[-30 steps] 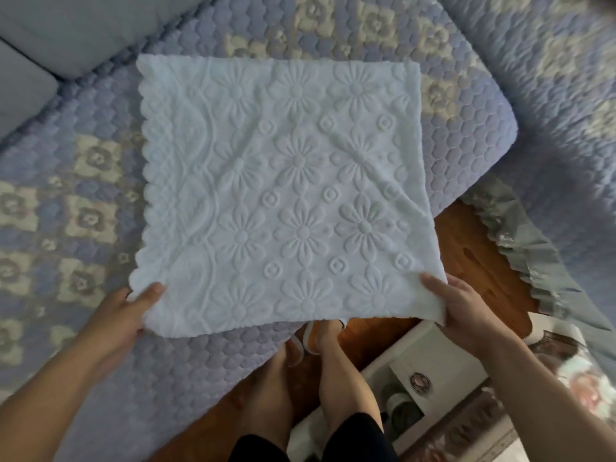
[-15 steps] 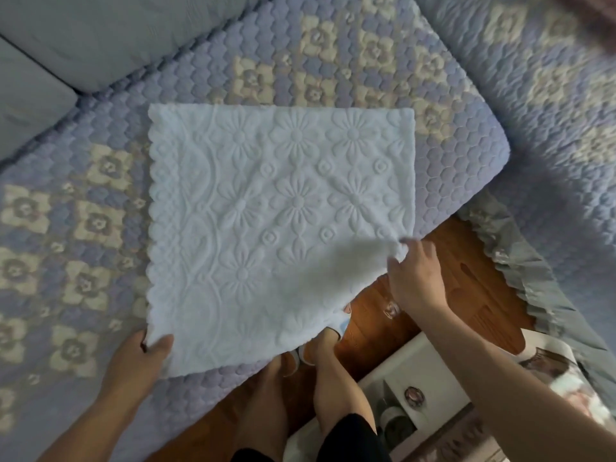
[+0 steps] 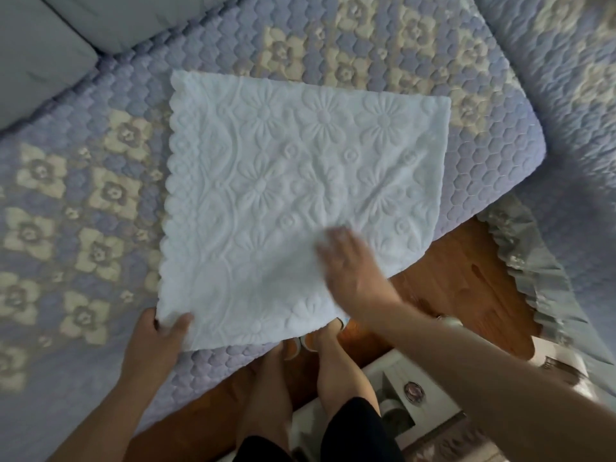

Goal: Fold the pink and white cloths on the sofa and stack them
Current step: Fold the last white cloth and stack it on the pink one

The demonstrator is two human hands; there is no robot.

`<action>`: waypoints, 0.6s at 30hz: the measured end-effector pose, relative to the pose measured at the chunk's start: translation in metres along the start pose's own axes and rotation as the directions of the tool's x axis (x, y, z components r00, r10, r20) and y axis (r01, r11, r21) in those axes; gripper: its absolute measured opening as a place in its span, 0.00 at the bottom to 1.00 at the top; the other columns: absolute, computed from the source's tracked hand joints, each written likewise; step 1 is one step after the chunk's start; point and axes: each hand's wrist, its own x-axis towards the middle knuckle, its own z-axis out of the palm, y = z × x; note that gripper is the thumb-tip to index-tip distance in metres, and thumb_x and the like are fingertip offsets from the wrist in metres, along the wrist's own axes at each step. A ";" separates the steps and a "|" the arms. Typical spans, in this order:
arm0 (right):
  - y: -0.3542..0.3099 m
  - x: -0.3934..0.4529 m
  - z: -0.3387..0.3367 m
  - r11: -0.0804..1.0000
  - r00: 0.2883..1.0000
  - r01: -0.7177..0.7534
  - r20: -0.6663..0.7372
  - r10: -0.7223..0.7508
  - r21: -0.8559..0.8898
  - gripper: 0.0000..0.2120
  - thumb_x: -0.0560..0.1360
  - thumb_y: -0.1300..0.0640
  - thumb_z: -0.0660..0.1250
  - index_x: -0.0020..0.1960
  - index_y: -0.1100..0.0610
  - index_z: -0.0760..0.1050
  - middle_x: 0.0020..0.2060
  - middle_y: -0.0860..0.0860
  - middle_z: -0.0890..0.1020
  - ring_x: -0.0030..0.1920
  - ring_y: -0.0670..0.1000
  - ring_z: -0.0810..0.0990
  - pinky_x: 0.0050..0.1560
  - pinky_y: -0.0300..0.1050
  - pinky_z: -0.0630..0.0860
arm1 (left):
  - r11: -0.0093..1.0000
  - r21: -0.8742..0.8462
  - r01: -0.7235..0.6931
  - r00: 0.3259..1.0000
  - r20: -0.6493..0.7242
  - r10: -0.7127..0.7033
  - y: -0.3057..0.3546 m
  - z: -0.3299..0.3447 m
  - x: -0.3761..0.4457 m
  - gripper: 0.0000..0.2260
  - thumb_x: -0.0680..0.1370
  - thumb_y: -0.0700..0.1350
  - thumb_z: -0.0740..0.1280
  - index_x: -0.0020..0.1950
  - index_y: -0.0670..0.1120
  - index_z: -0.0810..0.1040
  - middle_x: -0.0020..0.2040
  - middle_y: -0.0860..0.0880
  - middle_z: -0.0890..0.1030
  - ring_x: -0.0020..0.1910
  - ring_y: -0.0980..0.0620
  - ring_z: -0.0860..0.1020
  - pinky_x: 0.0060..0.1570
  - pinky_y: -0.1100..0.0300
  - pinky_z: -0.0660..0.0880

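A white cloth [image 3: 283,181] embossed with flowers lies spread on the quilted sofa cover [image 3: 83,195], its near right part hanging past the sofa's front edge. My left hand [image 3: 160,335] pinches the cloth's near left corner, thumb on top. My right hand [image 3: 350,265], blurred by motion, lies flat with fingers spread on the cloth's near right area. No pink cloth is in view.
The sofa's grey back cushions [image 3: 50,38] are at the top left. A second quilted section [image 3: 566,95] with a ruffled grey trim lies to the right. Wooden floor [image 3: 450,285], my legs and a white low table [image 3: 400,395] are below.
The cloth has been lowered onto the sofa. My right hand let go of the near right corner and moved left onto the cloth's surface. My left hand keeps its corner.
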 end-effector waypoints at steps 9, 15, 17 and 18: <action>0.073 -0.077 0.060 0.194 0.531 -0.699 0.318 0.785 0.689 0.28 0.72 0.58 0.73 0.70 0.49 0.70 0.62 0.49 0.77 0.62 0.56 0.79 0.56 0.52 0.77 | 0.990 -0.135 0.050 0.990 0.136 -0.031 -0.015 -0.010 -0.004 0.08 0.80 0.51 0.68 0.58 0.50 0.80 0.50 0.54 0.84 0.49 0.52 0.82 0.45 0.58 0.77; 0.118 -0.050 0.023 -0.079 0.758 -0.468 0.446 0.476 0.880 0.26 0.69 0.62 0.77 0.64 0.48 0.77 0.62 0.53 0.82 0.60 0.54 0.82 0.56 0.52 0.77 | 0.784 -0.575 0.235 0.957 0.279 -0.082 -0.029 -0.013 -0.005 0.17 0.80 0.45 0.68 0.70 0.47 0.77 0.65 0.49 0.81 0.64 0.48 0.79 0.67 0.46 0.72; 0.115 -0.068 0.024 0.016 0.749 -0.586 0.535 0.391 0.810 0.23 0.68 0.55 0.78 0.62 0.52 0.80 0.62 0.50 0.82 0.59 0.49 0.81 0.57 0.44 0.72 | 0.659 -0.688 0.303 0.942 0.322 -0.097 -0.024 -0.014 -0.008 0.18 0.81 0.43 0.65 0.72 0.47 0.74 0.67 0.48 0.80 0.66 0.48 0.78 0.65 0.48 0.76; 0.109 -0.077 0.026 0.033 0.749 -0.592 0.534 0.392 0.805 0.18 0.72 0.58 0.74 0.62 0.54 0.80 0.61 0.50 0.83 0.58 0.50 0.82 0.56 0.42 0.71 | 0.611 -0.722 0.323 0.938 0.329 -0.107 -0.021 -0.014 -0.010 0.18 0.82 0.42 0.64 0.72 0.47 0.74 0.67 0.47 0.80 0.66 0.48 0.78 0.63 0.50 0.76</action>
